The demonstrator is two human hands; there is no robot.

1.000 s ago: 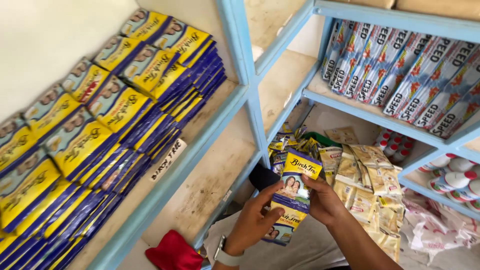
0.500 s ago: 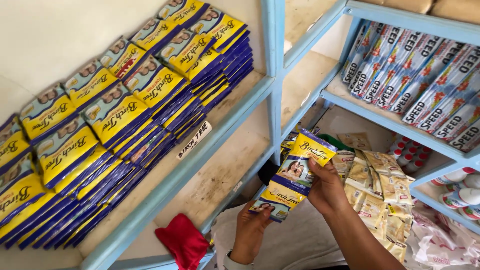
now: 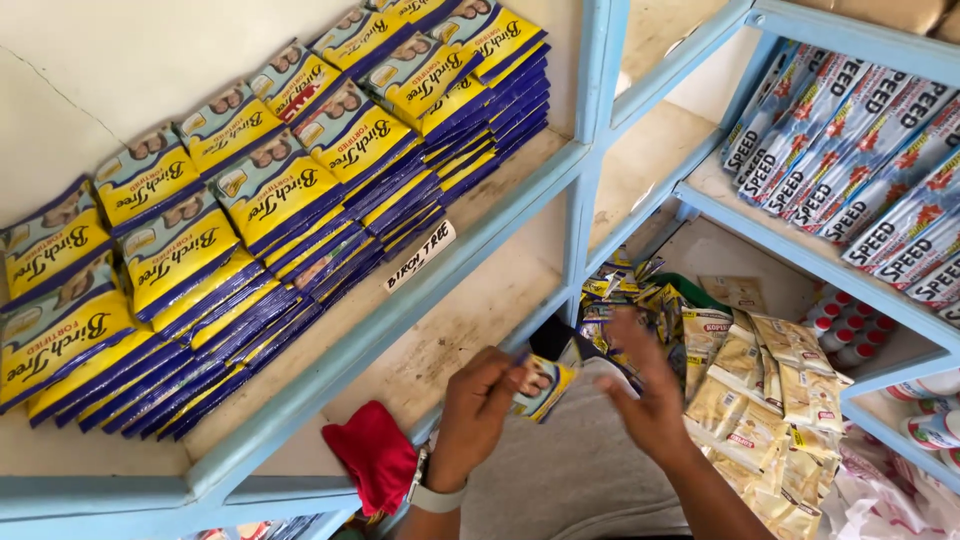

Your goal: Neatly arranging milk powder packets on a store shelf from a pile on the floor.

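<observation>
Beside blue shelves, left hand pinches a yellow sachet; right hand fingers spread, empty.

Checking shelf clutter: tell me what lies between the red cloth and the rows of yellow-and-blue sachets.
In the head view, only the bare wooden shelf board and light-blue front rail lie between red cloth and sachets.

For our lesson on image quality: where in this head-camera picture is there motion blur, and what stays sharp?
Head view: the right hand is smeared by motion blur; the left hand and its yellow-and-blue foil sachet are slightly soft; the stacked yellow-and-blue sachets on the pale blue shelf are sharp, evenly lit.
</observation>
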